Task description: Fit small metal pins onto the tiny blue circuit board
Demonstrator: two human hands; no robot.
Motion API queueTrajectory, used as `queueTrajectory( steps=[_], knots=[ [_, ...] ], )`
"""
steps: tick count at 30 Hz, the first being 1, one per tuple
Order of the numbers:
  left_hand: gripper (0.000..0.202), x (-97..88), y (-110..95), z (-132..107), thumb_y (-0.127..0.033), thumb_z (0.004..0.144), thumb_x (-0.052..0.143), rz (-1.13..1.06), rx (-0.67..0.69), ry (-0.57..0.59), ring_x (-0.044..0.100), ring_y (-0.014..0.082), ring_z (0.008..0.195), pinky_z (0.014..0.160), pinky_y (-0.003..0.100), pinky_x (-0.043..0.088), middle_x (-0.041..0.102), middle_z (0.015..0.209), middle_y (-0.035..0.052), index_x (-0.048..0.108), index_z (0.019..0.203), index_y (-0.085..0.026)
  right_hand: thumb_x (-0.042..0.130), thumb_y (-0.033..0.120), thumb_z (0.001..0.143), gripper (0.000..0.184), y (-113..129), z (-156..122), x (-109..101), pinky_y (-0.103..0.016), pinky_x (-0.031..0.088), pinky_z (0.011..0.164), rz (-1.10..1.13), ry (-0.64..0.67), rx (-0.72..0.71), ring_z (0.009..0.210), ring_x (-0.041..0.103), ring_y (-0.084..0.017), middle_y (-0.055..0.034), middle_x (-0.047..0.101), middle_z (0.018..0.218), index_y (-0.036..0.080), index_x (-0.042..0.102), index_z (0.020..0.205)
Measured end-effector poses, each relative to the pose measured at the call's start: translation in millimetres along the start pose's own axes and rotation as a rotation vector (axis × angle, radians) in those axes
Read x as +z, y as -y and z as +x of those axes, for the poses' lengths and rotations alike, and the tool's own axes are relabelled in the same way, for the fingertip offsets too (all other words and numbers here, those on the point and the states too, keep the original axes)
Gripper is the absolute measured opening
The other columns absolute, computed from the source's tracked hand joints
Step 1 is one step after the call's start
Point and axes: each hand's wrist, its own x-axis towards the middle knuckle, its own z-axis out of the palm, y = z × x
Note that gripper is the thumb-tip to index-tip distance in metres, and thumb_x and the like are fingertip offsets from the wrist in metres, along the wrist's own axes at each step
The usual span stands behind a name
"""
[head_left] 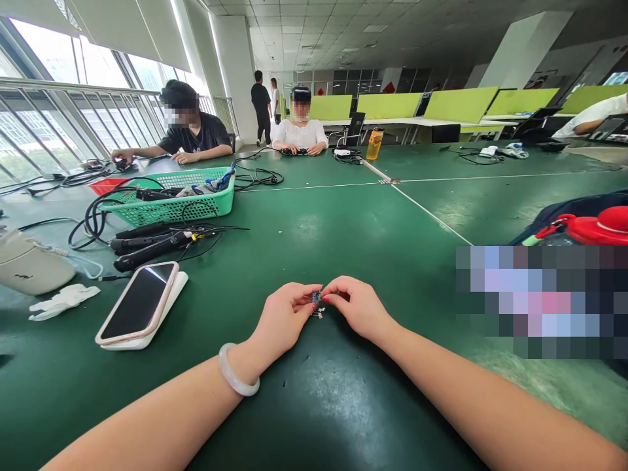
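Note:
Just above the green table (314, 222), my two hands meet at a small dark bluish part (316, 297), which looks like a little electronic component or board. My left hand (287, 313) pinches it between thumb and fingers from the left. From the right, my right hand (356, 304) closes thumb and forefinger at its edge; what exactly sits between those fingertips is too small to make out. Small pale and reddish bits (320, 314) show right below the part, and whether they are attached to it I cannot tell. A pale bangle (238, 371) circles my left wrist.
To the left lie a phone (140, 304) on a white box, crumpled tissue (63, 302), a pale pouch (34, 265) and black cabled tools (152, 248). Behind them stands a green basket (171, 208) of cables. An orange bottle (374, 144) and seated people are farther back.

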Motion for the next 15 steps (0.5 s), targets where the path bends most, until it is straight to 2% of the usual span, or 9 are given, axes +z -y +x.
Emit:
queueTrajectory(
  steps=[5, 15],
  knots=[
    [0.032, 1.1, -4.8, -0.6, -0.013, 0.075, 0.061, -0.039, -0.071, 0.001, 0.066, 0.0151, 0.083, 0.083, 0.031, 0.055, 0.065, 0.097, 0.005, 0.065, 0.106, -0.019, 0.057, 0.021, 0.079, 0.011, -1.8, 0.0, 0.6, -0.027, 0.043, 0.071, -0.014, -0.018, -0.01, 0.076, 0.058, -0.014, 0.0002, 0.065, 0.08, 0.022, 0.067, 0.075],
    [0.029, 1.9, -11.0, -1.8, -0.013, 0.075, 0.061, -0.125, -0.119, 0.031, 0.068, 0.0149, 0.079, 0.081, 0.029, 0.055, 0.071, 0.091, 0.0038, 0.062, 0.104, -0.017, 0.055, 0.022, 0.078, 0.011, 0.2, -1.0, -0.3, -0.027, 0.044, 0.069, 0.03, -0.034, 0.015, 0.071, 0.057, -0.014, 0.0002, 0.065, 0.076, 0.021, 0.066, 0.074]
  ],
)
